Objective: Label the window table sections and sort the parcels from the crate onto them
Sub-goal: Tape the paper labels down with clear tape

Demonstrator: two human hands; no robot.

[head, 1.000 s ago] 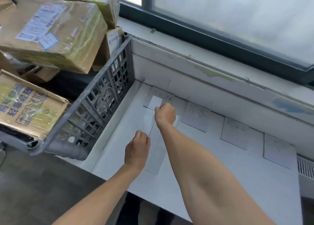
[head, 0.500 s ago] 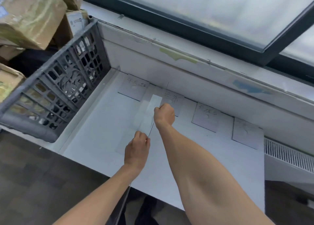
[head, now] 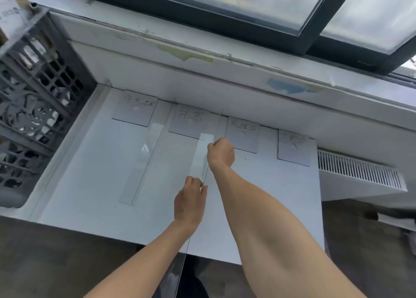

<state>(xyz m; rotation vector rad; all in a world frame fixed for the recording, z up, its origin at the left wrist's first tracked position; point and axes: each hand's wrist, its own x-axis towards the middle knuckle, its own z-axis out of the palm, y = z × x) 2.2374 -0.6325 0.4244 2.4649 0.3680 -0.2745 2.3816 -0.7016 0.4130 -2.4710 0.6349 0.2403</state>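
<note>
Sectioning step: right hand (head: 221, 152) and left hand (head: 191, 198), both curled around a clear strip (head: 202, 156) beside the second label card (head: 188, 122), likely need to press it flat next.

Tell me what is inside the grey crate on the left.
One cardboard parcel with a white label pokes above the grey crate. Through the lattice wall only pale patches and dark gaps show. The rest is hidden by that wall or out of frame.
</note>
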